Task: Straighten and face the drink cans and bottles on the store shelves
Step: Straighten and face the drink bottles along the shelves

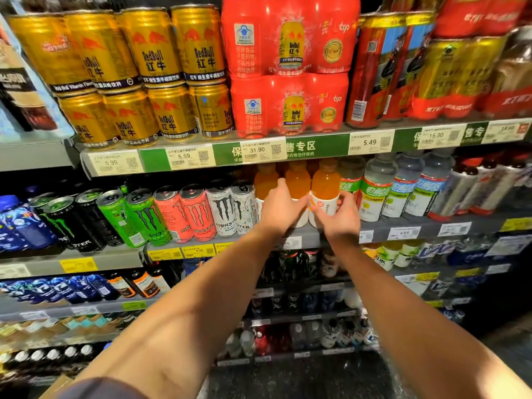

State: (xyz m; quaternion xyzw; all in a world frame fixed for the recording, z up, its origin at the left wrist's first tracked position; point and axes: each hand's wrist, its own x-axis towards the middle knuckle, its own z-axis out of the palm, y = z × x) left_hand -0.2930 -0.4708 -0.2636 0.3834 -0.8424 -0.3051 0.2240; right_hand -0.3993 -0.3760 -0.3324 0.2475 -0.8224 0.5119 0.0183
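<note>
Two hands reached forward to the second shelf, close together in the head view. Left hand (280, 208) laid against the middle orange-juice plastic bottle with white label (298, 191), fingers fairly straight and pointing up across its front, thumb stretched toward the right hand. Right hand (341, 216) wrapped around the lower part of the right orange-juice plastic bottle with white label and orange print (325, 194), fingers curled at its right side, thumb at its left. Both bottles upright at the front edge of the grey metal shelf (377, 228), touching or nearly touching each other; a third orange bottle (266, 182) just left of the left hand, partly hidden behind it.

Left of the left hand, a row of tall cans: two white Monster cans (230, 208) nearest, then two pink-red Monster cans (187, 214), then green (138, 217) and black ones (69, 223), leaning in the wide-angle view. Right of the right hand, clear plastic bottles with green-and-yellow labels (374, 197), then blue-labelled ones (417, 194).

Above both hands, stacked gold Red Bull cans (161, 70) and red shrink-wrapped Red Bull multipacks (288, 67), over a green-and-white price strip (259, 152). Below the hands, lower shelves of dark bottles, blurred.
</note>
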